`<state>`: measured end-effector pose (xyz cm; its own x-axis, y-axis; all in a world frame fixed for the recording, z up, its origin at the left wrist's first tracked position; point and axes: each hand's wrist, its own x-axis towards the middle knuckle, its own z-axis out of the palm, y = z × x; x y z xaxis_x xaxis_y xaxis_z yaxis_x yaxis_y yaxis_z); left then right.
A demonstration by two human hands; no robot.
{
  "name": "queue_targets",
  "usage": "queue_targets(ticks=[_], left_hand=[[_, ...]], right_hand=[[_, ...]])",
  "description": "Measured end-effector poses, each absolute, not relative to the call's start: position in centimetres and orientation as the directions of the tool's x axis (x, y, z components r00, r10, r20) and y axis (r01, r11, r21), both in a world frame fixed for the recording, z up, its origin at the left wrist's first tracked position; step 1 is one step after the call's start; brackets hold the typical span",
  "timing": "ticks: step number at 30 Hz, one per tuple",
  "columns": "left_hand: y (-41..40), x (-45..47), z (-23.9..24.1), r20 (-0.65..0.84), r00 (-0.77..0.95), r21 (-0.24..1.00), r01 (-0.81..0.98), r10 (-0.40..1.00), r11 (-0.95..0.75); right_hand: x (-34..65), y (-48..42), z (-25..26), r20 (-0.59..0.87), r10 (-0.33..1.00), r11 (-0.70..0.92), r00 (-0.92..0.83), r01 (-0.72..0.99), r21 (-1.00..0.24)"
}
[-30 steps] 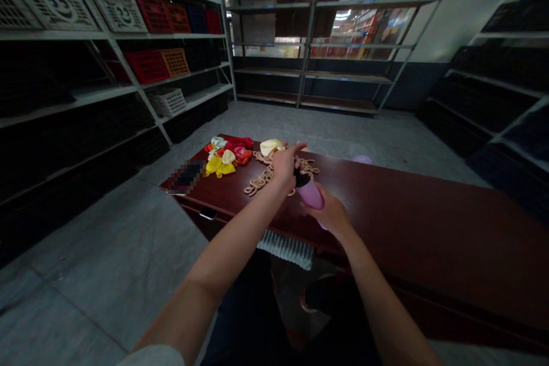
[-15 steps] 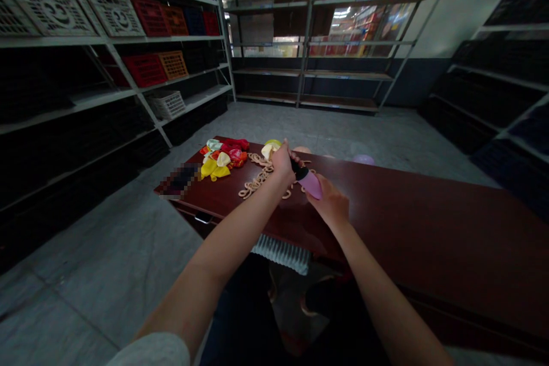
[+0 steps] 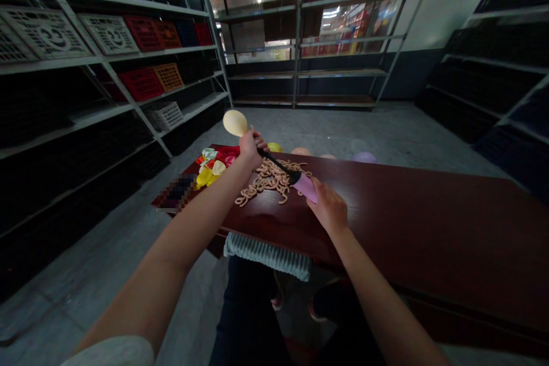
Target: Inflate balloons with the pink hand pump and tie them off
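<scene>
My left hand (image 3: 249,146) is closed around the black rod of a pink hand pump (image 3: 305,186), raised above the dark red table (image 3: 407,217). A small, partly blown-up yellow balloon (image 3: 235,122) sticks out past its fingers. My right hand (image 3: 329,209) grips the pink barrel of the pump near the table's front edge. The rod is drawn out long between the two hands. Under them lies a heap of tan rubber rings (image 3: 269,178).
A pile of flat coloured balloons (image 3: 212,163) lies at the table's far left corner beside a blurred dark object (image 3: 176,193). Several inflated balloons (image 3: 363,156) peek over the far edge. Shelving with plastic crates (image 3: 143,77) lines the left wall; more racks stand behind and right.
My left hand has pulled up and left, drawing the pump rod out. The yellow balloon has swelled from limp to a small round shape.
</scene>
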<state>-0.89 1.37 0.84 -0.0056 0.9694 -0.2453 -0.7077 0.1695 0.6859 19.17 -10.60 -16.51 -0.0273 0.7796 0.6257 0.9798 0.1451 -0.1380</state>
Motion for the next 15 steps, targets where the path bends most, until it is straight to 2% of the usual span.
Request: queue_targets(ticks=[7, 12, 15], left_hand=[[2.1, -3.5, 3.8, -0.171, -0.04, 0.716, -0.691, 0.984, 0.097], [1.7, -0.9, 4.0, -0.064, -0.278, 0.693, -0.704, 0.958, -0.158], [2.1, 1.0, 3.4, 0.002, -0.332, 0.665, -0.704, 0.943, -0.249]], right_hand=[[18.6, -10.8, -16.4, 0.613, 0.789, 0.2, -0.049, 0.963, -0.18], [18.9, -10.5, -16.6, 0.596, 0.803, 0.161, 0.029, 0.951, -0.264], [19.3, -10.5, -16.5, 0.571, 0.812, 0.101, 0.115, 0.938, -0.333]])
